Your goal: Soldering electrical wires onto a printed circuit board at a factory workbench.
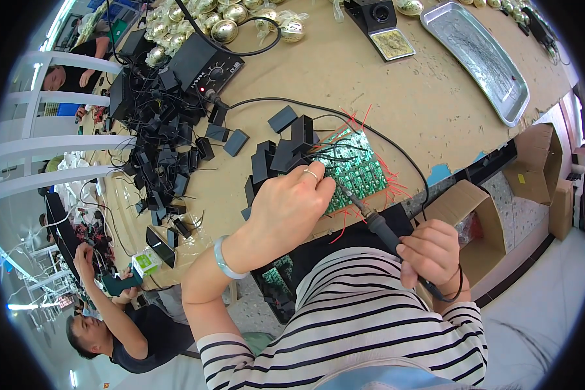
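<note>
My right hand (430, 253) grips a soldering iron (385, 232) by its dark handle. The iron's metal tip points up and left onto a panel of green circuit boards (365, 177), close to my left fingertips. My left hand (291, 203) is closed in a pinch over the panel's left edge; what the fingers pinch is too small and hidden to name. Thin black wires (335, 156) run across the boards from several black plastic boxes (285, 155) beside my left hand. Red wires (396, 185) stick out around the panel's edges.
A soldering station (208, 68) stands at the back left, its cable crossing the table. Left of it lies a heap of black boxes (159, 130). Gold balls (224, 30), an iron stand (372, 16) and a metal tray (500, 84) are farther back. A co-worker (133, 335) sits left; cardboard boxes (481, 227) stand right.
</note>
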Motion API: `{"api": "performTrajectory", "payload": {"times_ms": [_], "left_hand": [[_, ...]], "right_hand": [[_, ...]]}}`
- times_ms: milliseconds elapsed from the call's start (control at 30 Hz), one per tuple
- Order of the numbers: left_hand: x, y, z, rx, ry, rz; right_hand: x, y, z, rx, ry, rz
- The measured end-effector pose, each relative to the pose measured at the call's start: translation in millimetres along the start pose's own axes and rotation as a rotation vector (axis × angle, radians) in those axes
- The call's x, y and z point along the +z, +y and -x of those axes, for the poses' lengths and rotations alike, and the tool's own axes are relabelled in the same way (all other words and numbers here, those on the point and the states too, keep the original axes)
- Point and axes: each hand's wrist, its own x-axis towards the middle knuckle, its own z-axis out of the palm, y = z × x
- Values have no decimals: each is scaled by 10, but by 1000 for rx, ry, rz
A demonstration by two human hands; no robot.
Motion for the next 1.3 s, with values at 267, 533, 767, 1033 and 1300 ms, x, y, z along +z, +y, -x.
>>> {"api": "performTrajectory", "payload": {"times_ms": [267, 533, 767, 1033, 1300], "left_hand": [[17, 15, -29, -9, -11, 6], [-20, 37, -38, -24, -26, -7], [-29, 65, -57, -26, -38, -55], [-20, 65, -25, -109, -61, 25], [-15, 67, -38, -103, -46, 40]], "right_hand": [[3, 5, -34, -280, -112, 135], [-226, -162, 176, 95, 131, 46], [-213, -140, 186, 110, 108, 29], [-72, 2, 18, -2, -4, -23], [-47, 41, -12, -92, -25, 35]]}}
